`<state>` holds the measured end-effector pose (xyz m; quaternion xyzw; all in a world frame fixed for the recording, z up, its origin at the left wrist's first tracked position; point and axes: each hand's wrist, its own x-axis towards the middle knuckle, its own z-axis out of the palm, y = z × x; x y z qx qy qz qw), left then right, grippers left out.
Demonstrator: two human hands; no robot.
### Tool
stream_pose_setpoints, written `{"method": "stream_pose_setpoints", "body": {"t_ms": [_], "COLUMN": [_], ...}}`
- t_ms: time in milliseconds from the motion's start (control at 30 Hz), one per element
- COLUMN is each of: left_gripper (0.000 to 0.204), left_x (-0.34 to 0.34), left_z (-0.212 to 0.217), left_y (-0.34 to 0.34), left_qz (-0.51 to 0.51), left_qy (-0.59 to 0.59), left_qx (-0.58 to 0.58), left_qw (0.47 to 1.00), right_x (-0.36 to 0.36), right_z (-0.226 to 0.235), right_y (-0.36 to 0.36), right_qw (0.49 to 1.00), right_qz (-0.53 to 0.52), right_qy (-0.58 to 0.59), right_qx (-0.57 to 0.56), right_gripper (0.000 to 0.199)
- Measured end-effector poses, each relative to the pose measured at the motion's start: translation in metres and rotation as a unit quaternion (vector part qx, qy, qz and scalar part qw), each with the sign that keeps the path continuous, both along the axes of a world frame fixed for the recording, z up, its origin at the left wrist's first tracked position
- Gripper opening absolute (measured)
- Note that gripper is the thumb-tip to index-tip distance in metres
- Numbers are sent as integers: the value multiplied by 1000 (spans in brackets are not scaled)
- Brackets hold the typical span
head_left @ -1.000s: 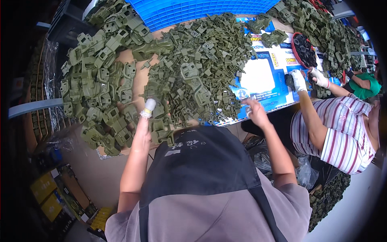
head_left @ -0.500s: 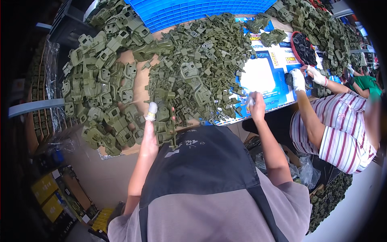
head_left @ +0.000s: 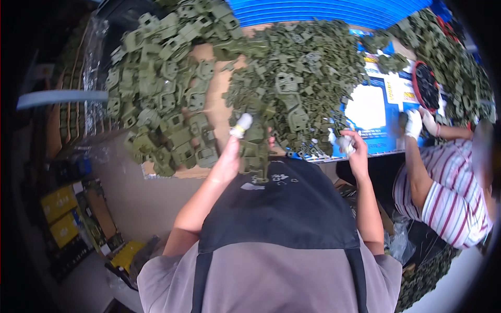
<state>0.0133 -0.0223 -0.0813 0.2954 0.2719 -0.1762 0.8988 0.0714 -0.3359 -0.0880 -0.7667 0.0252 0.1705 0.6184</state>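
Note:
My left hand (head_left: pixel 229 154), its thumb wrapped in white, grips an olive-green moulded plastic part (head_left: pixel 254 152) upright at the table's front edge, against my black apron. The far side of that hand is mostly hidden behind the part. To the right, my right hand (head_left: pixel 357 151) is raised just off the table edge with fingers curled together and white coverings on some fingertips. Blur hides whatever it may hold. Ahead of both hands lies a heap of small green plastic pieces (head_left: pixel 318 62), with a larger green part (head_left: pixel 289 86) on top.
Larger green shells (head_left: pixel 162 78) are piled at the left. A blue crate (head_left: pixel 323 9) stands at the back. At the right a person in a striped shirt (head_left: pixel 443 193) works with white-gloved hands (head_left: pixel 414 123) near a red-rimmed bowl of black parts (head_left: pixel 425 86).
The whole view has shifted, so the table appears further right. My right hand has turned, its fingers now curled upward. My left hand still holds the green part.

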Motion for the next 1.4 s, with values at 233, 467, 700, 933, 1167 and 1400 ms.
{"method": "stream_pose_setpoints", "body": {"t_ms": [233, 467, 700, 933, 1167, 1400], "left_gripper": [56, 47, 45, 40, 35, 50], "left_x": [-3, -4, 1, 0, -11, -3], "left_z": [24, 11, 40, 14, 7, -17], "left_y": [-11, -17, -20, -26, -26, 13], "left_qz": [-105, -117, -109, -78, -71, 48], "left_qy": [42, 8, 47, 60, 88, -83], "left_qx": [33, 49, 77, 70, 107, 1], "left_qw": [993, 992, 990, 993, 988, 995], "right_x": [-11, 6, 11, 9, -8, 30], "right_z": [88, 100, 101, 80, 67, 41], "right_y": [92, 111, 115, 115, 111, 105], "right_qw": [878, 796, 790, 801, 819, 931], "right_qz": [437, 564, 578, 575, 546, 316], "right_qy": [-175, -157, -165, -151, -165, -163], "right_qx": [-86, -153, -121, -72, -65, -77], "right_gripper": [26, 24, 19, 26, 35, 67]}}
